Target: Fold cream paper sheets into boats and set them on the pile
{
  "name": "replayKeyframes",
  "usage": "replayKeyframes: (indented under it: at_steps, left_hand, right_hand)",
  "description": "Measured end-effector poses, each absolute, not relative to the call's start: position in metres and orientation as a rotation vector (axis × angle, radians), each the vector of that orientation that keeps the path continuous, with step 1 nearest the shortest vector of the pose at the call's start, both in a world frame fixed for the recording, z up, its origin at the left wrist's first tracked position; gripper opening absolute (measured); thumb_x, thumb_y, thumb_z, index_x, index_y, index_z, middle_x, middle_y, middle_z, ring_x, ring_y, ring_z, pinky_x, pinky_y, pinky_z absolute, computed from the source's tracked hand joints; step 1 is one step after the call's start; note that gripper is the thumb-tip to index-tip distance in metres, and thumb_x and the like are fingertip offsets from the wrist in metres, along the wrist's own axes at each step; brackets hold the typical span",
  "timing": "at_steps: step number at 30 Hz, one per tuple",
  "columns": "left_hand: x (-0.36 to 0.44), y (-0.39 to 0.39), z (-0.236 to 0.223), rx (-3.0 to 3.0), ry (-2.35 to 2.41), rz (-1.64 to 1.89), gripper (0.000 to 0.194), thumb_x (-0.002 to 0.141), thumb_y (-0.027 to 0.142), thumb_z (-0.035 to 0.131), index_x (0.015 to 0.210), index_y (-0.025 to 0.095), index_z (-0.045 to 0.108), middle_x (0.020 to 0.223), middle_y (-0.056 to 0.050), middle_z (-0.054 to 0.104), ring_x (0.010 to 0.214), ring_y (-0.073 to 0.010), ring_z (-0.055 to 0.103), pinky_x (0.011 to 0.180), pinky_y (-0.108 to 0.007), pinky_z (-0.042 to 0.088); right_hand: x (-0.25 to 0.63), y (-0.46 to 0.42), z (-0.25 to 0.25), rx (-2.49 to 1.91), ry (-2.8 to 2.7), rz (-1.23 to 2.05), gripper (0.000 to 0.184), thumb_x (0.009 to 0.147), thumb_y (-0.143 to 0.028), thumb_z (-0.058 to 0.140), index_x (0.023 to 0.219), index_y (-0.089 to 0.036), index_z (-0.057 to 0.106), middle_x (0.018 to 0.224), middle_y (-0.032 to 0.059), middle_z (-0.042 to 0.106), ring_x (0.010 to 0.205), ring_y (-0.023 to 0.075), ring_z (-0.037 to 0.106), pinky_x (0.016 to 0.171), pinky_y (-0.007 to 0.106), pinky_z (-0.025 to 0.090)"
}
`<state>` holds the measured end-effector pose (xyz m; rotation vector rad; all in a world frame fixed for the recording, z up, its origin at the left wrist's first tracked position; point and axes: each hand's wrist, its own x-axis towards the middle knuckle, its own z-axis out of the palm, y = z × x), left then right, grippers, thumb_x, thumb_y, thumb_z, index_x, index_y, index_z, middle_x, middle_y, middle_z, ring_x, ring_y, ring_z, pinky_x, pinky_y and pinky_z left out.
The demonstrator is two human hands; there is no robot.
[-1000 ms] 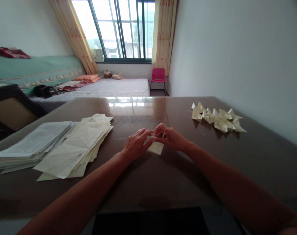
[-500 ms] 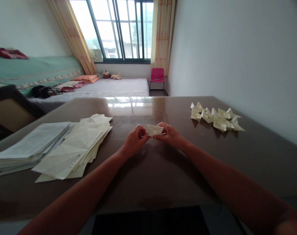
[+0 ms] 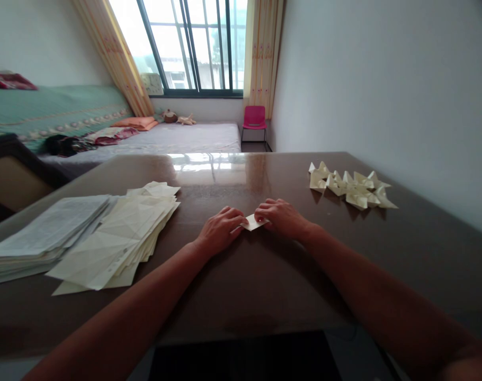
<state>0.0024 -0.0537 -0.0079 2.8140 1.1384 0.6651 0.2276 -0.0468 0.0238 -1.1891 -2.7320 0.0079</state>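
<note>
A small folded piece of pale yellow paper [image 3: 252, 223] lies flat on the dark brown table [image 3: 265, 275], in the middle. My left hand [image 3: 221, 228] presses on its left end with the fingers curled down. My right hand [image 3: 279, 217] presses its right end, fingers bent onto the paper. Most of the folded piece is hidden under both hands.
A stack of creased pale sheets [image 3: 122, 233] lies at the left, beside a pile of printed papers [image 3: 46, 235]. Several finished folded paper shapes [image 3: 350, 188] sit at the right near the white wall. Beyond the table are a bed [image 3: 165, 137] and a pink chair [image 3: 253, 119].
The folded paper was on the table, then lifted and held up between both hands, and is now back down, pressed flat under both hands.
</note>
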Motion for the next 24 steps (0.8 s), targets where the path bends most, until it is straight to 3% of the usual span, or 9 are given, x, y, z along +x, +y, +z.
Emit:
replayKeyframes:
  at_steps: [7, 16, 24]
  left_hand:
    - [0.008, -0.058, -0.006, 2.852, 1.11, 0.591, 0.028, 0.094, 0.03, 0.04, 0.101, 0.026, 0.067, 0.099, -0.003, 0.064, 0.093, -0.0162, 0.055, 0.078, -0.026, 0.046]
    - [0.013, -0.049, -0.013, 2.571, 1.255, 0.7, 0.03, 0.093, 0.035, 0.04, 0.102, 0.024, 0.068, 0.095, -0.003, 0.066, 0.089, -0.0163, 0.06, 0.081, -0.028, 0.047]
    - [0.021, -0.045, -0.015, 2.464, 1.403, 0.671, 0.03, 0.091, 0.034, 0.042, 0.11, 0.023, 0.063, 0.097, -0.004, 0.066, 0.087, -0.0183, 0.061, 0.079, -0.03, 0.048]
  right_hand:
    - [0.245, -0.043, 0.027, -1.115, -2.774, 0.137, 0.019, 0.077, -0.023, 0.062, 0.095, -0.025, 0.068, 0.096, 0.0039, 0.066, 0.098, 0.0204, 0.052, 0.081, 0.03, 0.035]
    - [0.245, -0.033, 0.017, -1.268, -2.521, 0.614, 0.022, 0.086, -0.03, 0.052, 0.082, -0.017, 0.069, 0.073, 0.0013, 0.065, 0.065, 0.012, 0.053, 0.061, 0.021, 0.037]
    - [0.236, -0.032, 0.008, -1.523, -2.422, 0.579, 0.014, 0.085, -0.025, 0.053, 0.097, -0.019, 0.058, 0.09, 0.0034, 0.068, 0.079, 0.014, 0.06, 0.07, 0.022, 0.04]
